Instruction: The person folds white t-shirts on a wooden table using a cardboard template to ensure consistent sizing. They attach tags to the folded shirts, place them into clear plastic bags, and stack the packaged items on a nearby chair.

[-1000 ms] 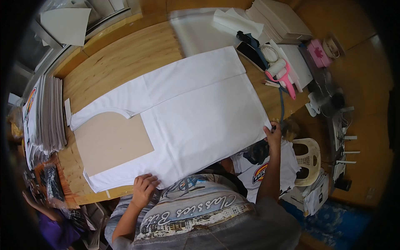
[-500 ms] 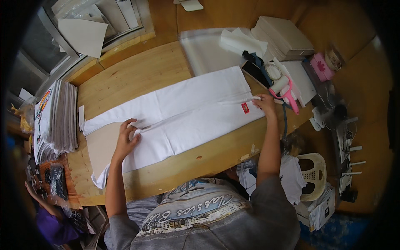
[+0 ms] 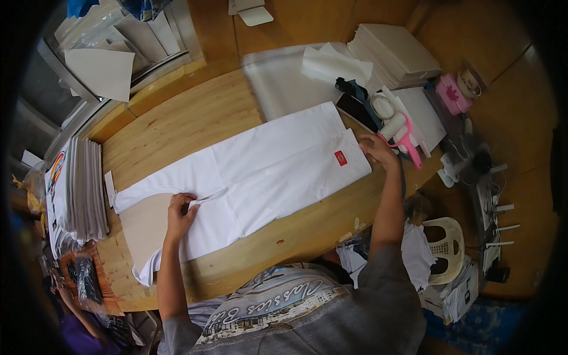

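A white shirt lies folded lengthwise on the wooden table, a small red label near its right end. A beige cardboard sheet shows at its left end, partly covered by the cloth. My left hand pinches a small fold of the shirt near the cardboard's edge. At the opposite end, my right hand rests by the hem, its thumb and fingers apart and nothing visible between them.
A stack of folded shirts stands at the left. Toward the back right are a pink-handled lint roller, a dark phone, a coiled cable and a cardboard stack. Another person's purple sleeve shows lower left.
My right hand has let go of the raised fold, which now lies flatter near the label. My left fingers have closed on the cloth. The view has shifted slightly.
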A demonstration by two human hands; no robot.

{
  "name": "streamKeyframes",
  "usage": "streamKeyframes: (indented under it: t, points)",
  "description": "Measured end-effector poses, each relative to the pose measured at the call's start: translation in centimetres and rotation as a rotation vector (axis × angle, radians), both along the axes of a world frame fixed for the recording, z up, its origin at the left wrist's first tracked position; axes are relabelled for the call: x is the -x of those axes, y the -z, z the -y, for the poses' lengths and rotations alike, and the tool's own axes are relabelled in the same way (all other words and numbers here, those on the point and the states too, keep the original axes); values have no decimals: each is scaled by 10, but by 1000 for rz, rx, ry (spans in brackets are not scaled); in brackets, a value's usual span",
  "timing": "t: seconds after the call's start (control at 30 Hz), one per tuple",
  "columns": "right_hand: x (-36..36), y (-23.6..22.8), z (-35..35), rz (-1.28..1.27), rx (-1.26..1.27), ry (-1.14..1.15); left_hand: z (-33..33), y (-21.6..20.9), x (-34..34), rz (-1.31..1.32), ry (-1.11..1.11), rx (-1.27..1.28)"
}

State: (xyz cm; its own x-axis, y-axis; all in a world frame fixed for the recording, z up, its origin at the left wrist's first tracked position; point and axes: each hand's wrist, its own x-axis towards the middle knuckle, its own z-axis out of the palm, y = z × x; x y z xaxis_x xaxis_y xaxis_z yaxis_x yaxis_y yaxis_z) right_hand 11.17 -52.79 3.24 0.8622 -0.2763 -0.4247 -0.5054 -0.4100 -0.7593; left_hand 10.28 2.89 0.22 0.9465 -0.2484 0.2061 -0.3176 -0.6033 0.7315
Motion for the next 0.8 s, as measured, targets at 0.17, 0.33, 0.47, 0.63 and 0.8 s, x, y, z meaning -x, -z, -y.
streamKeyframes:
  t: [0.17,0.33,0.47,0.63,0.8]
  points:
    - [50,-12,11,-33,-14,-112,4,3,-2,-122,-78,125]
    - [49,17,5,336,592,-146,4,-2,-7,-272,-99,68]
    - [17,7,-97,584,974,-289,-11,4,-12,-199,-53,110]
    - [3,35,-134,387,1277,-155,0,-6,-23,-266,-108,54]
    - [23,-5,-327,858,679,-1094,-6,-9,-43,-456,-103,-172]
